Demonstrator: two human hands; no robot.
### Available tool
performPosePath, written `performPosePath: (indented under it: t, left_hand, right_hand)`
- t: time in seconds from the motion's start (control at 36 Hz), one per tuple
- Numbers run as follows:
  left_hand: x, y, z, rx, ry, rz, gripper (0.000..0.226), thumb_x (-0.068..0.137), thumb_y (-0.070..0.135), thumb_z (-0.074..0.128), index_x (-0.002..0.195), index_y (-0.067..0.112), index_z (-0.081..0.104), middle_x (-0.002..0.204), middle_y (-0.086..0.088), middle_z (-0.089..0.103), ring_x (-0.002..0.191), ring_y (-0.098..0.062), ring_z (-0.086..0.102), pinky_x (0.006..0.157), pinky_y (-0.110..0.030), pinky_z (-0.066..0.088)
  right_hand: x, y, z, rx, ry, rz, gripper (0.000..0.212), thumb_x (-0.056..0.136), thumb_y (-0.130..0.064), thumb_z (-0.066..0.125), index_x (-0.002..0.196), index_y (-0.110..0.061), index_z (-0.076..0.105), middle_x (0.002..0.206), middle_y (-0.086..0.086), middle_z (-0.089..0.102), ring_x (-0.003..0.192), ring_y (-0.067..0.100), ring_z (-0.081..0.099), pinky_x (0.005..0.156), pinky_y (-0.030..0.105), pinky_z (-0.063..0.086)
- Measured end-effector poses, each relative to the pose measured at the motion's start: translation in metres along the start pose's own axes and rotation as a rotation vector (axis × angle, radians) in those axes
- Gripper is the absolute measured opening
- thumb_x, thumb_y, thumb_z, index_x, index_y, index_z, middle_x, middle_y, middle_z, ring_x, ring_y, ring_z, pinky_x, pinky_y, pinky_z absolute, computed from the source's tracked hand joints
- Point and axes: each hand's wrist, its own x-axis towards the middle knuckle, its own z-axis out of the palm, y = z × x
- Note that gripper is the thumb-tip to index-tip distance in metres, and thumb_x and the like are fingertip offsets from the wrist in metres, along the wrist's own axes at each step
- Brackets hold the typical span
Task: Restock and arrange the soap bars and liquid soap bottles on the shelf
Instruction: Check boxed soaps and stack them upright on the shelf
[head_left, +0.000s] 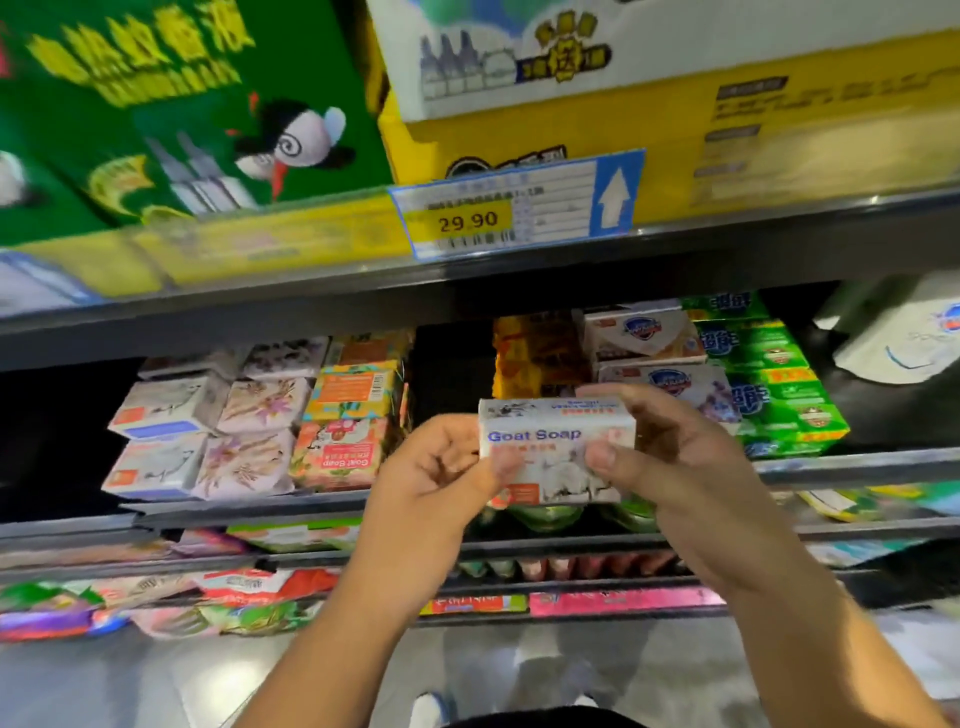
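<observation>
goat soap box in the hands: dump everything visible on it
The Goat Soap box is a white rectangular carton, cardboard by its look, with blue "Goat Soap" lettering, red text below, grey animal artwork and an orange patch lower left. It is held roughly level in front of the soap shelf. The left hand pinches its left end; the right hand grips its right end, thumb on the front.

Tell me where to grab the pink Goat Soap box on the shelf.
Likely grip the pink Goat Soap box at its front right corner, coming from the gap on its right: a floral box crowds its left, an orange box lies on top.
</observation>
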Motion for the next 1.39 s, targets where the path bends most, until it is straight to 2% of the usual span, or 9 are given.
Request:
performPosePath:
  t: [0.19, 0.47, 0.61, 0.69, 0.81, 0.94, 1.11, 1.28, 1.39]
  left_hand:
    - [-0.004, -0.002, -0.040, -0.097, -0.111, -0.017, 0.080, 0.068, 0.006, 0.088, 0.137, 0.027, 0.051, 0.121, -0.007, 0.071, 0.110, -0.023, 0.068, 0.082, -0.026, 0.056]
    - [-0.013, -0.004, -0.101, 0.158, -0.108, 0.112, 0.089, 0.059, 0.011, 0.089, 0.123, 0.063, 0.054, 0.126, 0.010, 0.063, 0.113, -0.017, 0.064, 0.090, -0.041, 0.058]
    - [-0.014, -0.004, -0.136, 0.243, -0.118, 0.186, 0.085, 0.063, 0.020, 0.090, 0.131, 0.055, 0.052, 0.138, 0.003, 0.051, 0.125, -0.021, 0.057, 0.095, -0.047, 0.055]
    - [-0.016, -0.005, -0.156, 0.231, -0.117, 0.206, 0.077, 0.065, 0.033, 0.088, 0.130, 0.054, 0.054, 0.134, 0.006, 0.058, 0.125, -0.020, 0.058, 0.101, -0.045, 0.051]
    - [-0.021, 0.001, -0.179, 0.054, -0.101, 0.145, 0.056, 0.075, 0.022, 0.086, 0.124, 0.032, 0.061, 0.116, 0.012, 0.070, 0.107, -0.011, 0.068, 0.086, -0.024, 0.055]
    - [-0.023, 0.008, -0.203, -0.006, -0.180, 0.089, 0.049, 0.069, 0.011, 0.075, 0.116, 0.015, 0.060, 0.101, 0.012, 0.073, 0.091, -0.006, 0.070, 0.073, -0.020, 0.055]
    - [-0.014, -0.006, -0.228, -0.001, -0.414, -0.044, 0.083, 0.064, 0.011, 0.091, 0.133, 0.028, 0.049, 0.129, 0.009, 0.066, 0.120, -0.010, 0.062, 0.098, -0.025, 0.050]
    - [-0.007, -0.010, -0.231, 0.129, -0.277, 0.047, 0.048, 0.068, 0.034, 0.085, 0.111, 0.044, 0.067, 0.120, 0.006, 0.064, 0.110, -0.021, 0.066, 0.087, -0.036, 0.054]
    - [-0.008, -0.003, -0.230, -0.093, -0.259, 0.047, 0.043, 0.069, 0.008, 0.083, 0.106, 0.028, 0.070, 0.105, 0.000, 0.074, 0.098, -0.019, 0.070, 0.078, -0.027, 0.056]
  right_hand:
    - [0.003, 0.006, 0.038, 0.002, 0.117, -0.056, 0.030, 0.070, -0.025, 0.075, 0.097, -0.036, 0.075, 0.096, -0.001, 0.075, 0.094, 0.016, 0.072, 0.075, 0.025, 0.058]
    - [0.001, 0.011, 0.096, -0.038, 0.091, -0.116, 0.032, 0.075, -0.025, 0.072, 0.107, -0.025, 0.072, 0.105, 0.005, 0.074, 0.099, 0.023, 0.072, 0.078, 0.032, 0.059]
    - [0.005, 0.021, 0.127, -0.087, 0.119, -0.180, 0.030, 0.081, -0.022, 0.071, 0.111, -0.020, 0.071, 0.105, -0.001, 0.073, 0.097, 0.015, 0.070, 0.073, 0.024, 0.057]
    - [0.008, 0.027, 0.141, -0.092, 0.110, -0.204, 0.047, 0.073, -0.051, 0.081, 0.115, -0.034, 0.070, 0.122, -0.001, 0.068, 0.111, 0.017, 0.065, 0.081, 0.032, 0.058]
    - [0.007, 0.031, 0.147, -0.004, -0.189, -0.111, 0.080, 0.056, -0.035, 0.095, 0.129, -0.029, 0.064, 0.144, 0.003, 0.054, 0.119, 0.032, 0.063, 0.086, 0.043, 0.057]
    - [0.009, 0.024, 0.175, -0.182, -0.135, -0.072, 0.068, 0.062, -0.001, 0.083, 0.119, -0.035, 0.070, 0.133, 0.013, 0.061, 0.100, 0.032, 0.072, 0.075, 0.025, 0.058]
    - [0.015, 0.021, 0.201, -0.545, 0.088, -0.222, 0.046, 0.062, -0.024, 0.086, 0.105, -0.034, 0.073, 0.083, -0.020, 0.065, 0.061, 0.016, 0.050, 0.058, 0.017, 0.045]
    - [0.014, 0.024, 0.208, -0.613, 0.124, -0.291, 0.036, 0.071, -0.041, 0.078, 0.106, -0.035, 0.073, 0.108, -0.004, 0.069, 0.093, 0.019, 0.063, 0.079, 0.027, 0.052]
    - [0.008, 0.024, 0.209, -0.513, 0.102, -0.263, 0.040, 0.070, -0.031, 0.082, 0.107, -0.041, 0.069, 0.108, -0.006, 0.069, 0.098, 0.015, 0.066, 0.076, 0.021, 0.055]
